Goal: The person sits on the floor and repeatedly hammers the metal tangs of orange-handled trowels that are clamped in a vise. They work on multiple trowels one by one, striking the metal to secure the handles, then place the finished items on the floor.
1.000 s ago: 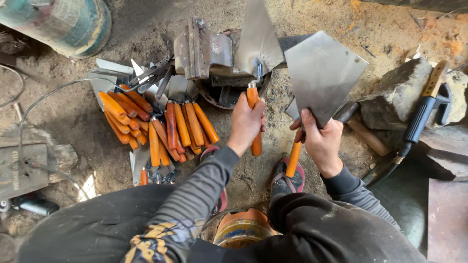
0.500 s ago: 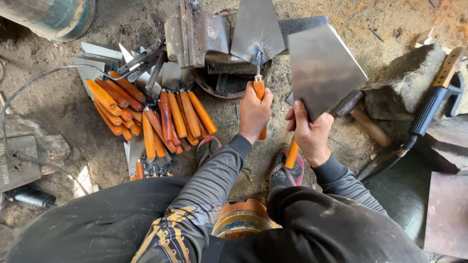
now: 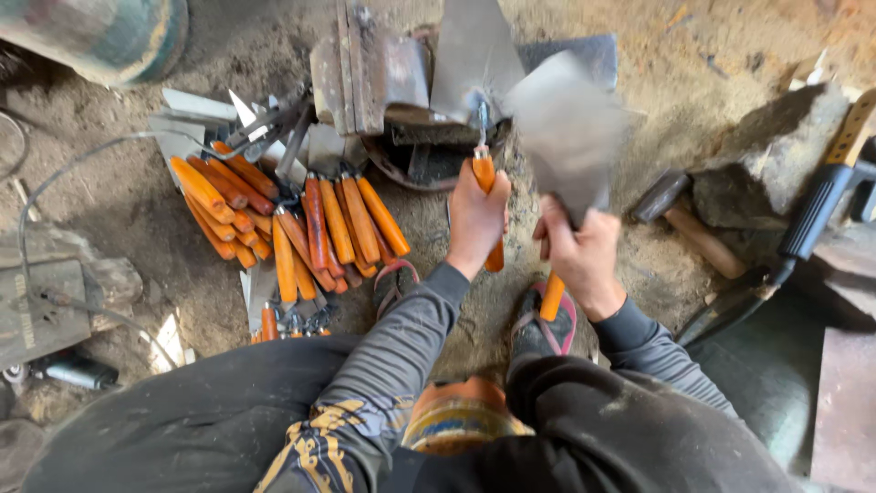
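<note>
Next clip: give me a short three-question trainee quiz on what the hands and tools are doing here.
1. True or false: the left hand grips the orange handle of a trowel whose blade points away from the person.
2. Which tool does the right hand hold? A) the hammer B) a motion-blurred trowel with an orange handle C) a screwdriver
3. Fill in: the pile of finished trowels lies on the ground to the person's ____.

Key: 1 true; 2 B; 3 left.
</note>
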